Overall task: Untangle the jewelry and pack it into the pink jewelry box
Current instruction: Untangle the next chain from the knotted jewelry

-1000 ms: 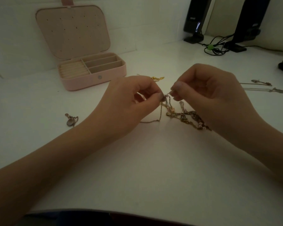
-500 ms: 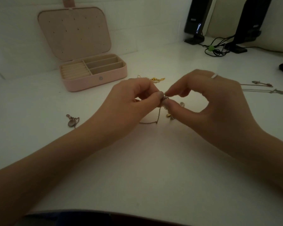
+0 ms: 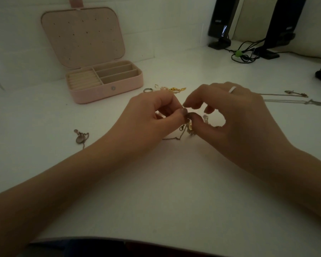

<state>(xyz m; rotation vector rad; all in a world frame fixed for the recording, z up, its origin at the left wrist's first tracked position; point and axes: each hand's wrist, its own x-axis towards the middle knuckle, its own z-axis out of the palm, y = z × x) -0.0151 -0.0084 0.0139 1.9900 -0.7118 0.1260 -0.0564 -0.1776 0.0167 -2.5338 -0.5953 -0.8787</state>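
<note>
Knots are your main risk here. Your left hand (image 3: 148, 115) and right hand (image 3: 230, 115) both pinch the tangled clump of thin gold and dark metal chains (image 3: 188, 125) between thumb and fingertips, just above the white tabletop (image 3: 174, 182), near the middle of the scene. If you pull the two pinches apart hard, the loops will likely cinch tighter, or a fine link could snap. A loose tail of chain (image 3: 171, 138) trails on the table below your left hand; lift too fast and it may drag or catch back into the clump.

The open pink jewelry box (image 3: 107, 88) sits well apart, far and left, its compartments apparently unfilled, so nothing is packed yet. Other pieces lie scattered: a small oval pendant on a chain (image 3: 80, 138) near left, a gold leafy piece (image 3: 174, 89) just beyond your hands, and two long thin necklaces (image 3: 295, 98) to the right. A sweeping forearm could knock these together again.
</note>
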